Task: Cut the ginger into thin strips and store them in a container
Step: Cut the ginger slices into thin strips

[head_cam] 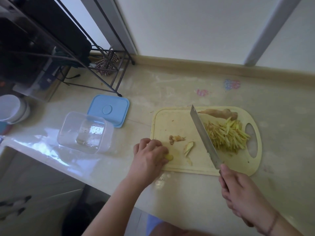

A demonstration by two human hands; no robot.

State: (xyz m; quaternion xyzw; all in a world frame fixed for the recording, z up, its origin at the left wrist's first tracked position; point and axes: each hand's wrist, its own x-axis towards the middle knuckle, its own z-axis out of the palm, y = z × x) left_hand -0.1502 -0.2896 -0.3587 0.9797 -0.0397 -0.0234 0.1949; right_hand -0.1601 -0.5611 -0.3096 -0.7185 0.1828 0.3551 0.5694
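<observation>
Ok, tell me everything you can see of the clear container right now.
The clear container is a rounded-rectangular tub that looks like transparent plastic. It stands upright and open on the pale countertop, left of the cutting board and apart from it. No ginger strips are in it yet; glare and reflections show through its base. Its blue lid lies flat on the counter just behind it, seemingly overlapped by the tub's far corner. Neither hand touches it; the left hand is nearest.

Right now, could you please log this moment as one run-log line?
left hand: holds ginger piece | right hand: grips knife | strips: piled on board | container: open
</observation>
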